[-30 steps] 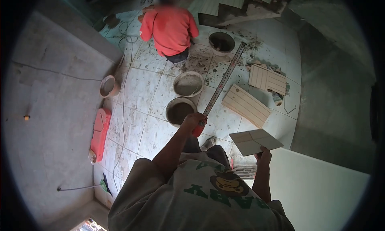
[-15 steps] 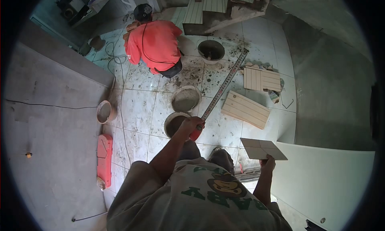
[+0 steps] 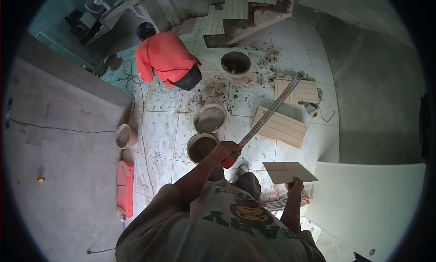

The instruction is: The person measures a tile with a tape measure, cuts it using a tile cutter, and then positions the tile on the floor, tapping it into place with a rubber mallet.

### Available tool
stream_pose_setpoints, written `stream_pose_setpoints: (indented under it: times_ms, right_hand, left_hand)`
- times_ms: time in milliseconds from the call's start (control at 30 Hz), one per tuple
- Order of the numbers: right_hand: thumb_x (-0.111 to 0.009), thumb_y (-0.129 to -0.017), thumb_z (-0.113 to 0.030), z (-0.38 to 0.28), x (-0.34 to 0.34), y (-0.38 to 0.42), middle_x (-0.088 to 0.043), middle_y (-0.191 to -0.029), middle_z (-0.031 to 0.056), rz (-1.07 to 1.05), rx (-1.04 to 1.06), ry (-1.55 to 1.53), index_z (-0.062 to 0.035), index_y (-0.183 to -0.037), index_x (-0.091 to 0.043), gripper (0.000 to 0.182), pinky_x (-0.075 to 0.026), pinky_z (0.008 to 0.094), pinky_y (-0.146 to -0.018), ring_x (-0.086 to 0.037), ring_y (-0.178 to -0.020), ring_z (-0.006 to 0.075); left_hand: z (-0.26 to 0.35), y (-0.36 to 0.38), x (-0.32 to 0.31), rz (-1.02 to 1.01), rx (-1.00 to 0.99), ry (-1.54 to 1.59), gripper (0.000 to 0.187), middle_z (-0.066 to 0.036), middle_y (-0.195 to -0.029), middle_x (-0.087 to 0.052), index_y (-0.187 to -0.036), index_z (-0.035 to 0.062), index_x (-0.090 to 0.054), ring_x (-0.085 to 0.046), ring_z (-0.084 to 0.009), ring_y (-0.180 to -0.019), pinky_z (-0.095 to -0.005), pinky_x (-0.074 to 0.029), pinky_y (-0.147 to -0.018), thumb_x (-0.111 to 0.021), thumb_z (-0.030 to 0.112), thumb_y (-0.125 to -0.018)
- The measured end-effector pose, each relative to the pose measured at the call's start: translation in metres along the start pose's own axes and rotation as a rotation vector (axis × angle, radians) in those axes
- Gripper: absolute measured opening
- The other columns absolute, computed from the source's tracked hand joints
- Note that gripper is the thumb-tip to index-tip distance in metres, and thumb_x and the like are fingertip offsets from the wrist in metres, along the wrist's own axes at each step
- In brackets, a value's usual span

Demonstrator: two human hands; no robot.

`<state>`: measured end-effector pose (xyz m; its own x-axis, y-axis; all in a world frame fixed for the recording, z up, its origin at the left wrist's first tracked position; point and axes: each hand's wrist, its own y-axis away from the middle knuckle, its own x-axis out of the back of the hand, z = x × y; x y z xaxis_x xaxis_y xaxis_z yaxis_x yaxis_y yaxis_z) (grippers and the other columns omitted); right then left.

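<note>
My left hand (image 3: 228,149) is closed on a red tape measure (image 3: 231,159). Its long blade (image 3: 272,108) stretches up and right, over two beige grooved tiles (image 3: 279,127) on the floor. At the lower right my right hand (image 3: 295,185) grips the near edge of a flat rectangular tile (image 3: 289,172), thumb on top. Two buckets of grey mortar (image 3: 210,118) stand just beyond my left hand.
A co-worker in a red shirt (image 3: 165,56) crouches at the upper left. A dark bucket (image 3: 235,63), tiled steps (image 3: 236,12), a small bucket (image 3: 125,136), a red case (image 3: 125,188), a cable (image 3: 143,144) and a pale panel (image 3: 368,198) stand or lie around.
The tape measure and its blade have moved right, the blade now passing over the beige tiles. My right hand and its tile have shifted slightly left. The co-worker leans further left.
</note>
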<state>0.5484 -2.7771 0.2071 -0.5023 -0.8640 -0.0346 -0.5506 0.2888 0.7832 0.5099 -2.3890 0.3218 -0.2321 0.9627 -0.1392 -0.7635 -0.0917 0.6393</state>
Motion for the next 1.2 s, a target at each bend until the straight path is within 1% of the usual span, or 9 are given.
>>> stream_pose_setpoints:
  times_ms: [67,167,200,267,433,900,933,1067,1200]
  right_hand:
    - [-0.06,-0.075,-0.012,0.005,0.012,-0.007,-0.06,-0.081,0.0091,0.047,0.0,0.004,-0.0025,-0.095,-0.058,0.022,-0.057,0.0329,-0.052,-0.062,-0.067,0.0214]
    - [-0.059,-0.076,-0.013,-0.003,0.021,0.001,-0.06,-0.08,0.0094,0.086,0.053,-0.005,-0.001,-0.092,-0.059,0.02,-0.056,0.0314,-0.05,-0.062,-0.067,0.0213]
    - [-0.059,-0.077,-0.013,-0.005,0.025,0.001,-0.06,-0.079,0.0092,0.063,0.062,-0.019,-0.0003,-0.092,-0.059,0.02,-0.056,0.031,-0.049,-0.062,-0.065,0.0213]
    - [-0.06,-0.077,-0.013,-0.008,0.03,0.001,-0.06,-0.078,0.0091,0.061,0.071,-0.051,0.0005,-0.092,-0.059,0.02,-0.056,0.0307,-0.048,-0.062,-0.064,0.0214]
    - [-0.058,-0.078,-0.013,0.001,0.03,0.016,-0.057,-0.068,0.0069,0.086,0.075,-0.095,0.0003,-0.089,-0.058,0.017,-0.04,0.0264,-0.036,-0.054,-0.049,0.0153]
    - [-0.054,-0.079,-0.017,0.066,0.031,0.08,-0.06,-0.077,0.0121,0.173,0.062,-0.312,0.0023,-0.095,-0.055,0.024,-0.052,0.0349,-0.054,-0.061,-0.063,0.0241]
    - [-0.054,-0.08,-0.013,0.071,0.029,0.08,-0.059,-0.073,0.0112,0.285,0.03,-0.302,0.0009,-0.09,-0.058,0.017,-0.049,0.0324,-0.045,-0.058,-0.054,0.0218]
    - [-0.055,-0.079,-0.013,0.095,0.02,0.07,-0.06,-0.076,0.0117,0.38,-0.028,-0.388,0.0021,-0.092,-0.058,0.02,-0.051,0.0329,-0.049,-0.06,-0.058,0.0226]
    - [-0.058,-0.078,-0.012,0.119,0.019,0.046,-0.06,-0.081,0.0123,0.381,-0.11,-0.435,0.0036,-0.097,-0.058,0.025,-0.053,0.0345,-0.057,-0.062,-0.066,0.0233]
  left_hand:
    - [-0.004,-0.002,-0.005,-0.037,0.068,-0.04,0.018,-0.004,-0.08,-0.066,-0.083,0.0033,-0.067,-0.061,-0.0113,-0.074,-0.0274,-0.047,-0.069,-0.062,0.021,-0.084]
    - [-0.011,-0.016,0.005,-0.066,-0.402,-0.321,0.021,-0.004,-0.075,-0.065,-0.081,0.0021,-0.067,-0.058,-0.0113,-0.066,-0.0254,-0.045,-0.062,-0.063,0.023,-0.084]
    - [-0.001,-0.013,0.0,-0.093,-0.392,-0.329,0.021,-0.004,-0.075,-0.065,-0.081,0.0021,-0.067,-0.058,-0.0113,-0.066,-0.0254,-0.045,-0.062,-0.063,0.023,-0.084]
    - [0.017,-0.009,-0.009,-0.012,0.042,-0.075,0.026,-0.006,-0.077,-0.063,-0.083,0.0014,-0.064,-0.057,-0.0111,-0.065,-0.0264,-0.045,-0.06,-0.061,0.028,-0.084]
    - [0.017,-0.014,-0.02,-0.059,0.08,-0.026,0.022,-0.005,-0.073,-0.062,-0.084,0.001,-0.065,-0.055,-0.0101,-0.06,-0.0252,-0.044,-0.055,-0.063,0.023,-0.082]
    - [-0.028,-0.123,-0.026,-0.342,0.388,-0.254,0.022,-0.007,-0.072,-0.062,-0.086,0.0008,-0.063,-0.06,-0.0148,-0.063,-0.0276,-0.047,-0.057,-0.062,0.022,-0.084]
    - [-0.044,-0.142,-0.026,-0.407,0.304,-0.332,0.022,-0.007,-0.072,-0.063,-0.085,0.0016,-0.064,-0.059,-0.0149,-0.063,-0.0277,-0.046,-0.058,-0.061,0.024,-0.084]
    - [-0.049,-0.192,-0.037,-0.552,0.019,-0.756,0.028,-0.007,-0.073,-0.065,-0.079,0.0036,-0.067,-0.06,-0.0147,-0.066,-0.0284,-0.047,-0.064,-0.059,0.03,-0.084]
    - [-0.029,-0.218,-0.05,-0.602,0.048,-0.825,0.028,-0.008,-0.071,-0.065,-0.078,0.0038,-0.067,-0.06,-0.0138,-0.065,-0.0273,-0.046,-0.063,-0.059,0.03,-0.083]
